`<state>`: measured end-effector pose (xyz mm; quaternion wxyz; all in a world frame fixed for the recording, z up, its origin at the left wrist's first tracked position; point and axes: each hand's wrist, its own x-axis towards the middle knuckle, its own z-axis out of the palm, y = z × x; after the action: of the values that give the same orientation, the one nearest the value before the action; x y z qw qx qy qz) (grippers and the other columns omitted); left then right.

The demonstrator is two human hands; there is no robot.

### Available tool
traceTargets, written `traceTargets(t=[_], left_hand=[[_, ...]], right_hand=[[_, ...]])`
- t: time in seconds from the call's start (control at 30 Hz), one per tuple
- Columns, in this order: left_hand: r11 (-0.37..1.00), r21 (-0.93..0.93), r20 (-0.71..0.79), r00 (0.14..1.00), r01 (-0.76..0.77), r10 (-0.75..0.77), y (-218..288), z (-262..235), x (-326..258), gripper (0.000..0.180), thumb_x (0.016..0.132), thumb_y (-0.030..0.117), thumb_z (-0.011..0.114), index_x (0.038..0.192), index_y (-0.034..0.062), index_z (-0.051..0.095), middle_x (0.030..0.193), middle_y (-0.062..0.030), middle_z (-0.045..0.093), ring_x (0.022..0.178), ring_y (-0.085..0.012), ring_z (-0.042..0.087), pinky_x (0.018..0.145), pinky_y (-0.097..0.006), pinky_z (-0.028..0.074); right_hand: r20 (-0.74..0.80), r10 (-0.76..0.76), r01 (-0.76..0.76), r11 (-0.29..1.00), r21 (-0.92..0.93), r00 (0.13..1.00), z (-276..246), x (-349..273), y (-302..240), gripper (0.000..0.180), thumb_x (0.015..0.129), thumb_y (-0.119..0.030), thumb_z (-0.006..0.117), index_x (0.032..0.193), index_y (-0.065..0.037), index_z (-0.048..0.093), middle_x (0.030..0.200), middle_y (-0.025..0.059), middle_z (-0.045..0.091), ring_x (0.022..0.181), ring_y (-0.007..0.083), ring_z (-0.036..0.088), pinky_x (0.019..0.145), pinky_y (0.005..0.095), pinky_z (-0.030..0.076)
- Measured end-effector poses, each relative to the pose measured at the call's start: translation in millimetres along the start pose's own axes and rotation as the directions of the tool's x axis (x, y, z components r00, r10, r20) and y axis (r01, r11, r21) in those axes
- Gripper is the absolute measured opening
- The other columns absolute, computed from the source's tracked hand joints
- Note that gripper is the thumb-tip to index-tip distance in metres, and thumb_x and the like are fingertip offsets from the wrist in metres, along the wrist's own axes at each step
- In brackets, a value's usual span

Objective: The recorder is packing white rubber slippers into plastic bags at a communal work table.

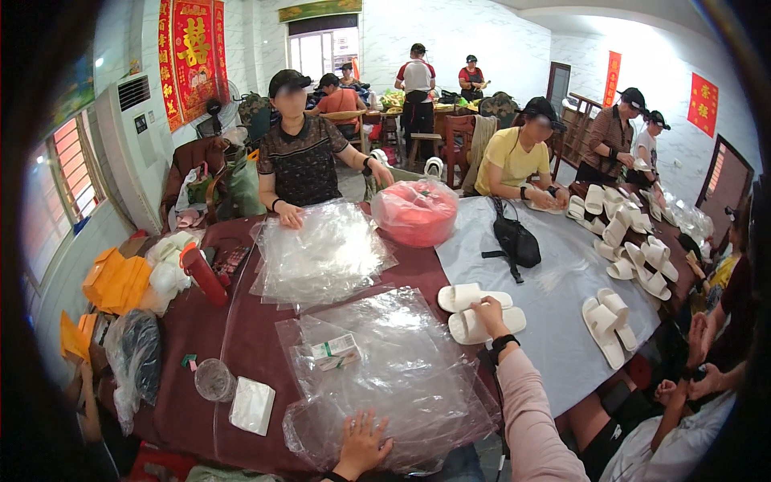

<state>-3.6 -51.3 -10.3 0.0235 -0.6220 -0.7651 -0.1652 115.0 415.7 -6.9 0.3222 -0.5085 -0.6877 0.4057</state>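
My left hand [363, 443] lies flat with fingers apart on the near edge of a stack of clear plastic bags [409, 345]. At the stack's far right corner, my right hand [488, 315] grips the strap of a white slipper [507, 323]. Its mate, another white slipper [459, 296], lies right behind it, toes pointing left. The fingertips are partly hidden by the strap. A small white-and-green box [336, 350] rests on the bags, left of my right hand.
Across the table, a person's hand touches a second bag stack [321, 253] beside a red plastic-wrapped bundle [418, 213]. A black bag [514, 241] and more slippers [614, 321] lie right. At left are a red bottle [205, 275], clear cup [215, 380] and white tissue pack [252, 406].
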Motion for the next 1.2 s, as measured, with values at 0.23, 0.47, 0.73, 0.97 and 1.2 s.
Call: traceTargets(t=[0.23,0.47,0.73,0.97,1.2], left_hand=[[1.000,0.000,0.001,1.000,-0.016,0.016,2.8,-5.2,3.8,0.052,0.082,0.042,0.057,0.127,0.0146,0.054,0.136,-0.0205,0.041,0.125,-0.0401,0.037,0.105,-0.057,0.021],[1.000,-0.018,0.009,1.000,-0.014,0.015,-2.1,-1.4,12.8,0.054,0.083,0.042,0.058,0.127,0.0121,0.052,0.138,-0.0218,0.038,0.128,-0.0404,0.033,0.106,-0.057,0.019],[0.965,-0.258,0.161,0.987,0.042,0.000,-26.4,-11.6,24.1,0.049,0.086,0.039,0.057,0.126,0.0113,0.053,0.138,-0.0195,0.039,0.127,-0.0419,0.034,0.104,-0.054,0.024],[0.954,-0.206,-0.138,0.959,0.216,-0.247,-73.8,-73.2,64.0,0.055,0.076,0.030,0.067,0.124,0.0070,0.053,0.136,-0.0158,0.043,0.126,-0.0382,0.037,0.101,-0.047,0.032],[0.894,0.117,-0.080,0.901,0.433,-0.426,-123.5,-60.4,109.7,0.080,0.074,0.031,0.069,0.141,0.0123,0.032,0.141,-0.0216,0.034,0.132,-0.0413,0.027,0.105,-0.056,0.021]], right_hand=[[-0.059,0.076,-0.017,0.745,0.667,0.995,-49.2,-100.6,-87.3,0.021,0.082,-0.008,0.066,0.076,-0.010,0.046,0.075,0.0091,0.060,0.064,0.0152,0.058,0.053,0.0258,0.047],[0.253,0.231,-0.342,0.681,0.647,0.939,-49.6,-236.8,-130.3,0.014,0.085,-0.015,0.063,0.085,-0.007,0.052,0.082,0.0055,0.061,0.070,0.0136,0.060,0.060,0.0285,0.050],[0.483,0.192,-0.492,0.599,0.632,0.854,31.7,-304.7,-92.8,0.040,0.087,-0.011,0.048,0.125,-0.002,0.040,0.099,0.0082,0.058,0.091,0.0157,0.057,0.083,0.0275,0.044],[0.446,0.027,-0.086,0.990,0.112,0.895,48.1,-304.0,-53.7,0.043,0.079,-0.013,0.056,0.121,-0.004,0.055,0.099,0.0155,0.064,0.084,0.0277,0.061,0.075,0.0353,0.048],[0.342,-0.141,0.273,0.885,-0.377,0.929,55.9,-287.8,-71.4,0.022,0.072,-0.012,0.058,0.092,-0.002,0.061,0.097,0.0179,0.057,0.090,0.0378,0.056,0.076,0.0443,0.046]])
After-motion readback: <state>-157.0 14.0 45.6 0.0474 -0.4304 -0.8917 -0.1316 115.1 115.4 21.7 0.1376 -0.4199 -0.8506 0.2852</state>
